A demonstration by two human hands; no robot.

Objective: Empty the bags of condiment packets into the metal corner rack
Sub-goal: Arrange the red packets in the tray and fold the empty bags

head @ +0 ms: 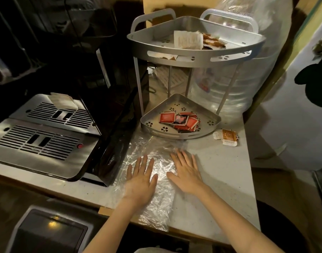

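Both hands are flat on the counter. The left hand (141,177) lies palm-down, fingers spread, on a crinkled clear plastic bag (156,181) that lies flattened on the pale speckled countertop (220,179). The right hand (186,173) presses the same bag, fingers fanned, gripping nothing. Just beyond the bag stands the two-tier silver metal corner rack (195,50). Its lower tray holds a heap of red square condiment packets (180,121); the upper tray carries white and orange-brown sachets (196,40). One orange-and-white sachet (228,136) sits on the counter, just right of the rack. A steel-grilled coffee machine (41,136) sits left.
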